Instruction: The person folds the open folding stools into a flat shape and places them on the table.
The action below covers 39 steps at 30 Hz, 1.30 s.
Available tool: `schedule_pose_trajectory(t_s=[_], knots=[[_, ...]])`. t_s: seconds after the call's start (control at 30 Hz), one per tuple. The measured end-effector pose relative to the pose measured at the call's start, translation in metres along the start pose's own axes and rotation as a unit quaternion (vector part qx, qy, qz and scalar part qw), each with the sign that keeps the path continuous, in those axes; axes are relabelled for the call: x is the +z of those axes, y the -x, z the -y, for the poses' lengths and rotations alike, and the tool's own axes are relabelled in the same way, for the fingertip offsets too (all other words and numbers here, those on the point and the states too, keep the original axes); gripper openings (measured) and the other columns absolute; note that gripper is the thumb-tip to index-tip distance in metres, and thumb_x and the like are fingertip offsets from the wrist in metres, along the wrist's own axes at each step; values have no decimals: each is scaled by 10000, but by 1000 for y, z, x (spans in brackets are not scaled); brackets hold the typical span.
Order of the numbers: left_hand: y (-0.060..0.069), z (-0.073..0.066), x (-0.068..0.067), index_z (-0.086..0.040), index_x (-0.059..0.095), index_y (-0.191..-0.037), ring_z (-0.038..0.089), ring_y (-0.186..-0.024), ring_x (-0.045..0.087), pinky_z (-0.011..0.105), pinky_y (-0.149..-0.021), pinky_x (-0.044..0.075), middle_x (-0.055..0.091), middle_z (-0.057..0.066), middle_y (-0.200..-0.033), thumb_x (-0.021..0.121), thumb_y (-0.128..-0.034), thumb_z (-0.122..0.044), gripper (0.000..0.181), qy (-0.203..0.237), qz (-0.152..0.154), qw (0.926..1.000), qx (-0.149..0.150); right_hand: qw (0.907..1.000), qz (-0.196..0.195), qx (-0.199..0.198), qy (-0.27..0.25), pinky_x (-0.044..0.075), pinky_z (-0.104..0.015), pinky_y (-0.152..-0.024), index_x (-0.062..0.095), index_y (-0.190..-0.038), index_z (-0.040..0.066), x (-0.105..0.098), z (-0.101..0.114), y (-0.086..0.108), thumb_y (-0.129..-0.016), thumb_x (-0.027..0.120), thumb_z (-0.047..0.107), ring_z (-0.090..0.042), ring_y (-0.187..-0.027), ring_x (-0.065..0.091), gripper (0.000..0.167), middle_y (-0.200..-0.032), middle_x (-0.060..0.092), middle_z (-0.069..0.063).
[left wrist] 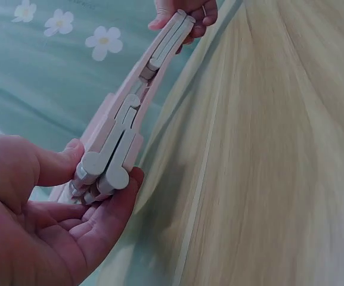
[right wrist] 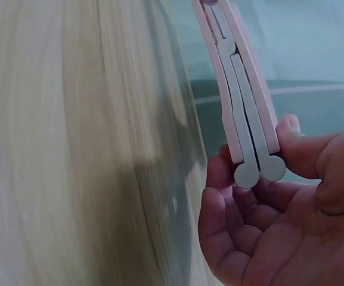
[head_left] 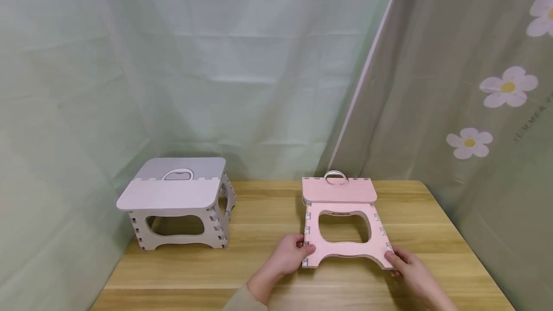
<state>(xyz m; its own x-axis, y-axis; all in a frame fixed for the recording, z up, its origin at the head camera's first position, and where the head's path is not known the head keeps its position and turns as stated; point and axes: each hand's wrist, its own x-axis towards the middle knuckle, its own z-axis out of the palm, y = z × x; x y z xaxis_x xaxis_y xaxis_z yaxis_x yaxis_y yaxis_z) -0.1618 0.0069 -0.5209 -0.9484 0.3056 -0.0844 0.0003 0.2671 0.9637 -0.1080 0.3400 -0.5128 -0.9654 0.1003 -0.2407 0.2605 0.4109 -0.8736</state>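
Observation:
A pink folding stool (head_left: 339, 191), collapsed nearly flat, is held by both hands over the front right part of the table. Its seat flap and ring handle lie at the far end, and its cut-out leg panel faces up. My left hand (head_left: 288, 257) pinches the near left leg corner, thumb on top and fingers beneath. At the near right corner my right hand (head_left: 409, 269) does the same. In the left wrist view, the stool's edge (left wrist: 109, 140) shows pale hinged side pieces folded together. The right wrist view shows similar folded pieces (right wrist: 249, 125) between thumb and fingers.
A pale grey-white folding stool (head_left: 173, 193) stands unfolded on the left of the wooden table (head_left: 259, 224). Light green curtains (head_left: 242, 61) hang behind and at the left. A curtain with white flowers (head_left: 471, 143) hangs along the right side.

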Motion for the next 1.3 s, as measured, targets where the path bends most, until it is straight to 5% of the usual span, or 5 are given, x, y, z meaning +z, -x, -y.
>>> schedule_pose_trajectory(t_s=[0.4,0.67,1.1,1.3], knots=[[-16,-8,44,-4,751,-1011,133,-733,568,288,-650,478,622,-2,-809,796,-983,-229,231,-422,101,9986,-319,9937,30,458,1025,487,-306,-771,456,-1452,-224,-47,-20,-1,-1147,494,386,-206,-911,593,683,-1091,673,-118],[-20,-10,71,-110,725,-843,123,-645,515,278,-576,420,588,-23,-721,814,-965,-330,266,-956,109,9947,-362,9908,281,619,1168,554,-260,-817,423,-1448,-257,-75,-35,-2,-1159,456,398,-181,-1089,632,716,-1389,597,-352],[-17,-10,73,-179,669,-903,104,-649,504,293,-603,427,563,-86,-735,818,-920,-522,374,-2020,46,9793,-70,9900,213,844,1111,550,-306,-825,503,-1431,-208,-81,-46,-4,-1138,476,481,-200,-1047,659,749,-1393,593,-347],[-17,-13,71,-184,651,-923,111,-630,483,292,-577,403,545,-68,-728,817,-930,-504,360,-2090,10,9779,-76,9897,28,967,1059,533,-298,-816,553,-1450,-131,-80,-46,-3,-1083,549,579,-132,-999,632,799,-1420,597,-317]])
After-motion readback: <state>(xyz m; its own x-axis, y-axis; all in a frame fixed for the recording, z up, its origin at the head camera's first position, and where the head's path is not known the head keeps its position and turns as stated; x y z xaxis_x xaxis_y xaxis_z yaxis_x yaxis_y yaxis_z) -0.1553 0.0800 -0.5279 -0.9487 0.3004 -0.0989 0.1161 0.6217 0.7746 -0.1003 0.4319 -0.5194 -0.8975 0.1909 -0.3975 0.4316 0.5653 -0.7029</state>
